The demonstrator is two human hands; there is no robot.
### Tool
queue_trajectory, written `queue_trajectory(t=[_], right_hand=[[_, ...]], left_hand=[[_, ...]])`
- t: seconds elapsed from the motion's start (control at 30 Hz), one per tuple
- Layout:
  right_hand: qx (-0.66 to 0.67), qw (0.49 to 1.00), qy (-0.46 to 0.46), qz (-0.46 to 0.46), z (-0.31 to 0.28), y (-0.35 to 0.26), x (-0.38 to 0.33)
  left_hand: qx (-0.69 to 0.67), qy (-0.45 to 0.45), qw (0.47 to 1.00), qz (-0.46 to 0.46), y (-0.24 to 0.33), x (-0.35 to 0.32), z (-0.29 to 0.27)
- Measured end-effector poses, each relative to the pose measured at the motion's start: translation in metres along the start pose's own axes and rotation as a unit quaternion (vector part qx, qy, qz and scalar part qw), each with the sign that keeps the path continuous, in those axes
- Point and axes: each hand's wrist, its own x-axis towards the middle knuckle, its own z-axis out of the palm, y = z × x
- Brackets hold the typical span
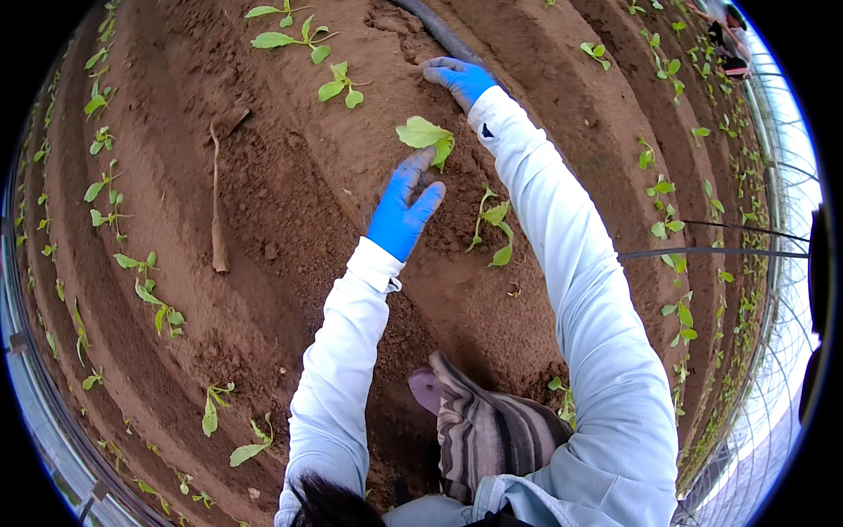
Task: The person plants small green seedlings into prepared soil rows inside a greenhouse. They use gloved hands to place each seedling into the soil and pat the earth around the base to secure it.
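Observation:
My left hand (pixel 404 209), in a blue glove with soil on it, reaches over the planting bed with thumb and fingers apart. Its fingertips are right at the base of a leafy green seedling (pixel 423 134); whether they touch the stem I cannot tell. Farther away and to the right, my right hand (pixel 463 81), gloved in blue too, lies on the soil with its dirty fingers stretched leftward. Just beyond it runs a dark hose (pixel 439 30). Another seedling (pixel 494 230) with drooping leaves stands to the right of my left hand.
A small hoe (pixel 218 202) with a wooden handle lies on the soil at left. Rows of seedlings (pixel 303 39) line the ridges on both sides. Dark cords (pixel 716 250) cross at right. Another person (pixel 731 39) is at the far right, beside a greenhouse wall (pixel 781 149).

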Motion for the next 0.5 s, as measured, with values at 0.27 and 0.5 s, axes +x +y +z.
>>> queue_trajectory(t=[0.27,0.5], right_hand=[[-0.100,0.965,-0.238,0.040,0.028,-0.032,-0.022],[-0.164,0.938,-0.297,0.064,0.027,-0.022,-0.010]], left_hand=[[0.121,-0.006,0.992,0.031,-0.008,-0.003,0.003],[0.059,-0.001,0.998,0.013,-0.011,-0.003,-0.001]])
